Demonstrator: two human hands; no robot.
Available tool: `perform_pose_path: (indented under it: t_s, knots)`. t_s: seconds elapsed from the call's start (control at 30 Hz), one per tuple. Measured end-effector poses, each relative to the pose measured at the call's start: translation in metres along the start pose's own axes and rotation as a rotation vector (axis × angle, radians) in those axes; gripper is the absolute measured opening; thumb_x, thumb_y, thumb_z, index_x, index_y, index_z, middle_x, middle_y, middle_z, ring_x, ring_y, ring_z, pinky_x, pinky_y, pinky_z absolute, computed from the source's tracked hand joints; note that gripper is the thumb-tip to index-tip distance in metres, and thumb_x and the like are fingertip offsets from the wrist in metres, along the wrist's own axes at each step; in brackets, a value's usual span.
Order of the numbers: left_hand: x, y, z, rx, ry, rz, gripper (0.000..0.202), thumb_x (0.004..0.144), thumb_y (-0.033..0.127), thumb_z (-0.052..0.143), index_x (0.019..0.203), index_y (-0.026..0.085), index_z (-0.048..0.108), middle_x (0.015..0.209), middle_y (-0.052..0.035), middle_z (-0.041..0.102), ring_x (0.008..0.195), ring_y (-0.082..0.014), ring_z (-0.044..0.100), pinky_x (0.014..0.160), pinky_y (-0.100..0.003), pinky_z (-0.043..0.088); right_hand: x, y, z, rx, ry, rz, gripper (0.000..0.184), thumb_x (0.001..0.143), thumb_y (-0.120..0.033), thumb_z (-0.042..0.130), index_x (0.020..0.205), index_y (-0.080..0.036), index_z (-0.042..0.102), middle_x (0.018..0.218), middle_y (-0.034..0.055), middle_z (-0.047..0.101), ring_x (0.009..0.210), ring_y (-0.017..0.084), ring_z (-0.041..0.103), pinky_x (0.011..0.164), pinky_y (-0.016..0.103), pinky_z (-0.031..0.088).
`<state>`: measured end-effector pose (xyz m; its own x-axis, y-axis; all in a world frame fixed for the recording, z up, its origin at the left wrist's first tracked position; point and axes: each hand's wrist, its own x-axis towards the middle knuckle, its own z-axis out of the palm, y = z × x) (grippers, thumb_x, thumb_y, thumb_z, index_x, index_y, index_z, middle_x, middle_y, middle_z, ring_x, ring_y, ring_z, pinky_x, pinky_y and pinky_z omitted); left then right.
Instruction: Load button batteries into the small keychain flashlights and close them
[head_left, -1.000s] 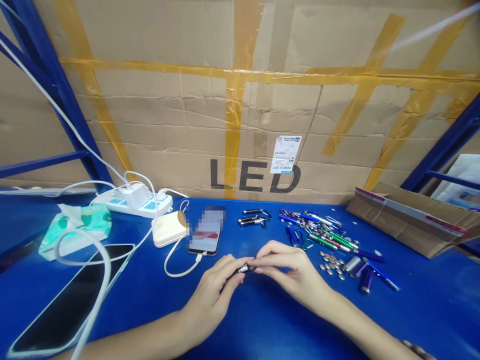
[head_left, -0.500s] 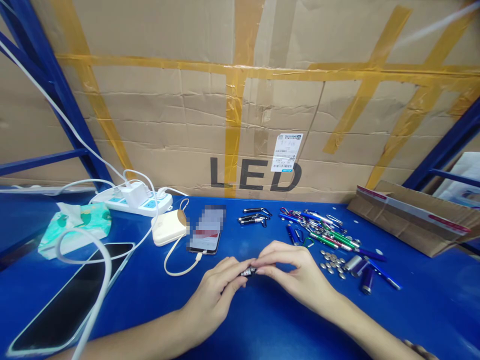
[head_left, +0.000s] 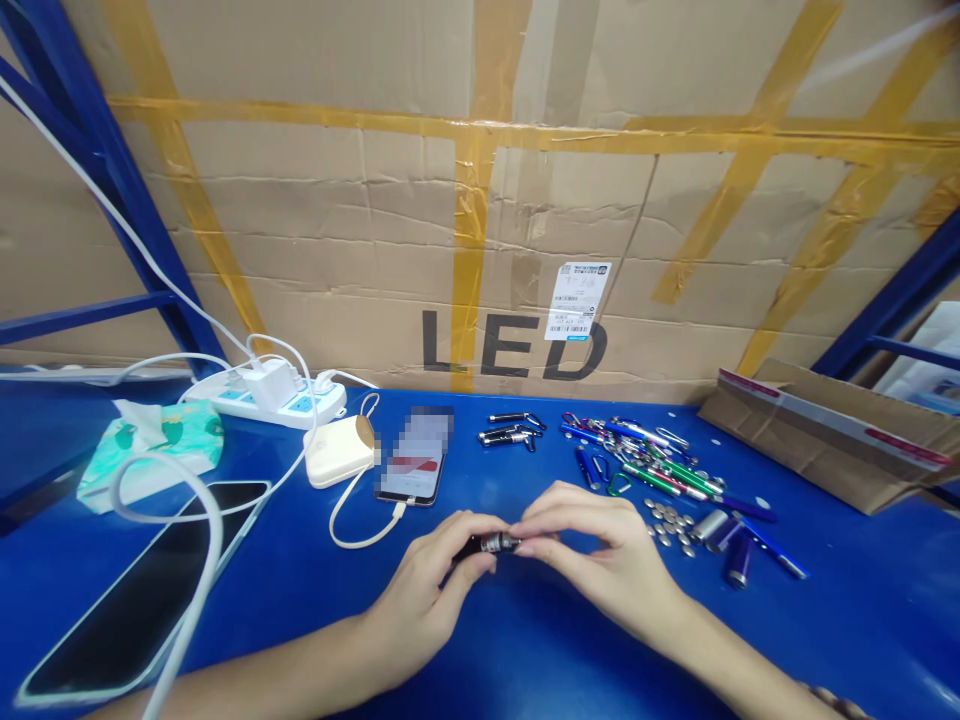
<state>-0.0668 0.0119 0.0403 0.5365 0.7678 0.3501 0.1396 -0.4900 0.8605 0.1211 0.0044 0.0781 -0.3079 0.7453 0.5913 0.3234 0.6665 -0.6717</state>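
Note:
My left hand point(head_left: 439, 575) is closed around a small black keychain flashlight point(head_left: 493, 543) with a pale printed label, held above the blue table. Most of its body is hidden in my left fingers. At its right end, the thumb and fingers of my right hand point(head_left: 596, 545) pinch the greyish tip. Nearest to my right hand lie several silver button cells point(head_left: 670, 522). Beyond them is a pile of blue, green and red keychain flashlights point(head_left: 652, 460) with carabiner clips. Black flashlights point(head_left: 506, 435) with clips lie farther back in the middle.
Loose purple and silver tubes point(head_left: 739, 560) lie at the right, before an open cardboard box point(head_left: 817, 435). On the left are a phone point(head_left: 420, 460) cabled to a cream power bank point(head_left: 337, 450), a dark tablet-like slab point(head_left: 150, 600), tissues point(head_left: 161, 450) and a power strip point(head_left: 322, 403).
More of the black flashlight's labelled body and greyish end shows between my hands. Both hands stay in nearly the same place, and the view has shifted slightly.

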Motion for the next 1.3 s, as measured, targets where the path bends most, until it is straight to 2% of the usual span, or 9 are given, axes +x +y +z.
perform_pose_path:
  t_s: [0.1,0.23,0.4,0.5,0.67,0.73,0.83,1.07,1.3]
  knots:
    - [0.000,-0.002,0.001,0.037,0.011,0.003,0.024,0.090,0.016,0.042,0.109,0.020,0.056,0.087,-0.0039,0.062,0.075,-0.0148,0.057,0.070,-0.024,0.045,-0.001,0.001,0.001,-0.034,-0.039,0.000,0.008,0.079,-0.021,0.063,0.080,-0.020,0.071,0.072,0.0035,0.069,0.065,0.013,0.062,0.058,0.023,0.052]
    - [-0.002,-0.007,0.003,0.149,0.024,0.137,0.028,0.091,0.016,0.040,0.113,0.018,0.058,0.077,-0.0052,0.061,0.070,-0.0163,0.054,0.065,-0.025,0.044,-0.001,0.002,0.001,-0.053,-0.066,0.082,0.011,0.078,-0.028,0.064,0.082,-0.019,0.070,0.069,0.0031,0.069,0.063,0.013,0.063,0.057,0.022,0.052]
    - [-0.006,-0.012,0.004,0.235,-0.003,0.225,0.045,0.092,0.013,0.037,0.136,0.022,0.036,0.076,-0.0034,0.054,0.069,-0.0153,0.048,0.063,-0.024,0.044,-0.004,0.005,-0.003,-0.097,-0.113,0.176,0.010,0.075,-0.028,0.066,0.076,-0.018,0.068,0.064,0.0005,0.067,0.056,0.011,0.061,0.053,0.019,0.049]
    - [-0.008,-0.013,0.005,0.256,-0.066,0.237,0.051,0.091,0.008,0.035,0.140,0.023,0.027,0.081,-0.0038,0.055,0.072,-0.0154,0.049,0.066,-0.024,0.045,-0.005,0.004,-0.006,-0.148,-0.242,0.123,0.014,0.081,-0.022,0.059,0.070,-0.017,0.066,0.066,0.0016,0.064,0.059,0.010,0.058,0.055,0.019,0.046]
    - [-0.010,-0.022,0.007,0.365,-0.142,0.266,0.055,0.089,0.005,0.034,0.141,0.021,0.024,0.082,-0.0049,0.058,0.072,-0.0163,0.049,0.067,-0.025,0.046,-0.008,0.003,-0.004,-0.155,-0.470,0.057,0.024,0.088,-0.014,0.043,0.081,-0.018,0.066,0.073,0.0035,0.061,0.068,0.013,0.056,0.064,0.022,0.045]
    - [-0.011,-0.023,0.006,0.434,-0.165,0.288,0.057,0.088,0.003,0.033,0.141,0.022,0.022,0.082,-0.0051,0.059,0.072,-0.0168,0.050,0.069,-0.027,0.046,-0.010,0.003,-0.001,-0.101,-0.491,0.125,0.024,0.086,-0.012,0.043,0.079,-0.018,0.065,0.074,0.0032,0.062,0.070,0.013,0.056,0.066,0.022,0.044]
    - [-0.013,-0.022,0.003,0.507,-0.202,0.300,0.062,0.087,0.001,0.031,0.142,0.024,0.017,0.084,-0.0051,0.061,0.072,-0.0177,0.051,0.073,-0.031,0.046,-0.012,0.003,0.003,0.013,-0.497,0.346,0.024,0.085,-0.014,0.046,0.070,-0.015,0.065,0.069,0.0022,0.061,0.061,0.010,0.055,0.056,0.018,0.042]
    - [-0.011,-0.023,0.003,0.485,-0.157,0.369,0.057,0.088,0.001,0.032,0.140,0.023,0.026,0.079,-0.0044,0.060,0.066,-0.0164,0.051,0.068,-0.029,0.045,-0.014,0.007,0.005,0.335,-0.509,0.724,0.031,0.081,-0.036,0.056,0.069,-0.010,0.068,0.050,-0.0028,0.048,0.041,0.004,0.041,0.040,0.014,0.034]
    - [-0.005,-0.018,0.005,0.277,-0.106,0.226,0.049,0.088,0.004,0.034,0.129,0.030,0.041,0.079,-0.0007,0.059,0.070,-0.0142,0.054,0.066,-0.022,0.045,-0.008,0.008,0.000,0.412,-0.453,0.770,0.039,0.078,-0.047,0.058,0.076,-0.010,0.070,0.051,-0.0022,0.051,0.040,0.003,0.043,0.041,0.013,0.036]
